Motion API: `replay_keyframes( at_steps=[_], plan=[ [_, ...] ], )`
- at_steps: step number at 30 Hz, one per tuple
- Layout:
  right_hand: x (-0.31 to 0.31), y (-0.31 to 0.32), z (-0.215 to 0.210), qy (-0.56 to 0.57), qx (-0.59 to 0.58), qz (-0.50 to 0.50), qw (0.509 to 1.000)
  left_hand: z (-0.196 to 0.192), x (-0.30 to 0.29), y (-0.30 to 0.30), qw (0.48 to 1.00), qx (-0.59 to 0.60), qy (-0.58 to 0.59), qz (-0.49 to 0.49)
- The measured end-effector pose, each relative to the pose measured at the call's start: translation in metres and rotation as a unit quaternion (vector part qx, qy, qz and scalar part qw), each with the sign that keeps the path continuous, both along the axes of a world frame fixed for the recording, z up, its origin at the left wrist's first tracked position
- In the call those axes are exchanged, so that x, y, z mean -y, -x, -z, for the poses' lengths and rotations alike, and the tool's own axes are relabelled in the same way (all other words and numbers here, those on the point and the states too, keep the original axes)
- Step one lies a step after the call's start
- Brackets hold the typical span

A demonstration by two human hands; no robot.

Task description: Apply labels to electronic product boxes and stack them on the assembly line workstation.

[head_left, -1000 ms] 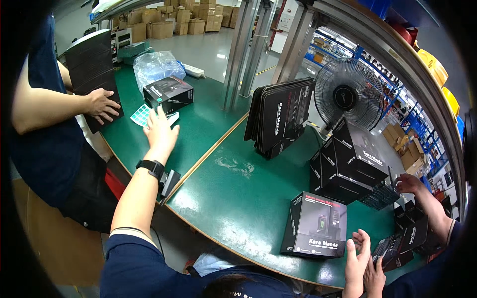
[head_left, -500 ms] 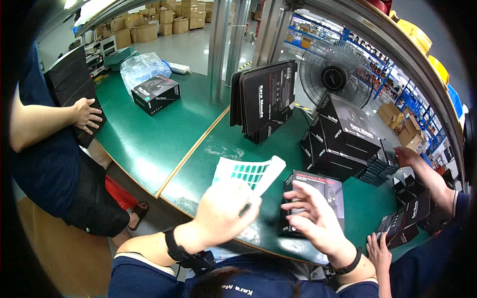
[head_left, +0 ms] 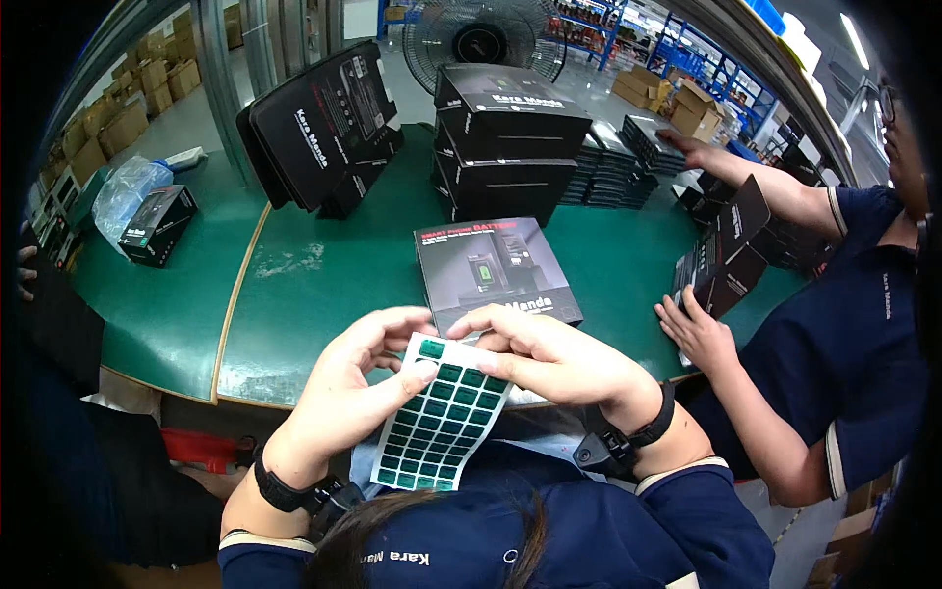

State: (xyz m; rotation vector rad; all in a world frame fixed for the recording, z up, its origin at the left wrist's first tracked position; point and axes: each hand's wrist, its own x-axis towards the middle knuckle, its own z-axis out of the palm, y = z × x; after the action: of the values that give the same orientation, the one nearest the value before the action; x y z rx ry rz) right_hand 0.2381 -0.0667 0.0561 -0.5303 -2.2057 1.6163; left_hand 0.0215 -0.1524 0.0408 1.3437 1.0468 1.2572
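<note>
A white sheet of green rectangular stickers (head_left: 437, 427) hangs tilted in front of my body, near the table's front edge. My left hand (head_left: 368, 378) grips its upper left part, thumb on the face of the stickers. At the upper right edge, my right hand (head_left: 549, 358) pinches the same sheet between thumb and fingers. A gap shows in the top rows of stickers, near both thumbs. Just beyond my hands, a black and grey printed box (head_left: 498, 270) lies flat on the green table (head_left: 324, 329); my fingers partly cover its near edge in this view.
Stacked black boxes (head_left: 510, 137) stand beyond the flat box, beside small dark packs (head_left: 608, 167). Folded black cartons (head_left: 324, 128) lean at the back left. At the right, a co-worker's hand (head_left: 702, 334) touches an open black box (head_left: 721, 250). A fan (head_left: 481, 44) stands behind.
My view has swung right. The sticker sheet has come from above the table closer to my body. My right hand, empty and open before, now holds it along with the left.
</note>
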Motion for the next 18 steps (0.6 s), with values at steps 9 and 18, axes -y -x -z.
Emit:
replay_keyframes(
  at_steps=[9,18],
  plan=[
    [0.015,-0.011,0.004,-0.218,0.032,0.166,0.961,0.033,-0.009,-0.035,0.994,0.073,0.046,-0.071],
    [0.001,0.002,0.015,-0.398,-0.014,0.238,0.886,0.032,-0.021,-0.039,0.996,0.01,0.011,-0.092]
  ],
)
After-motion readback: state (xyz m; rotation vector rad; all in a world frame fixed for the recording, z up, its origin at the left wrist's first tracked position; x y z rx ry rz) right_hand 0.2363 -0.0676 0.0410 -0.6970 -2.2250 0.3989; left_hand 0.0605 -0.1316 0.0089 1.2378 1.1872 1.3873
